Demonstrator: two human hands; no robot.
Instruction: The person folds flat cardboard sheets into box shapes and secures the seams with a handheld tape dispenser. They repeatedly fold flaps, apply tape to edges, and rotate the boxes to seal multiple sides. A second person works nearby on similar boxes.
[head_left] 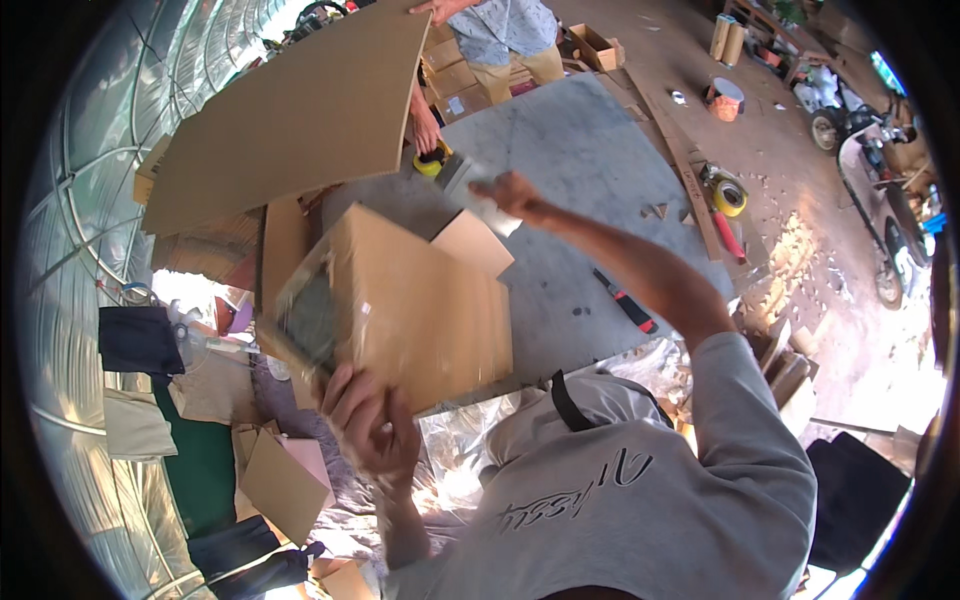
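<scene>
A taped cardboard box (425,310), motion-blurred, stands tilted at the table's near left, a loose flap (474,243) sticking out at its far side. My left hand (375,418) grips its near lower corner, fingers curled against the cardboard. Over the middle of the table, my right hand (512,197) is closed at a blurred grey-and-white object (462,182); its kind is too smeared to tell. Just beyond that object lies a yellow tape roll (430,162), with a co-worker's hand (425,130) on it.
A large cardboard sheet (300,110), held by the co-worker, slants over the far left. On the grey table (590,130) lies a red-and-black utility knife (628,302). Right of it are another yellow tape roll (730,198), a red-handled tool (728,236) and a parked motorbike (880,190).
</scene>
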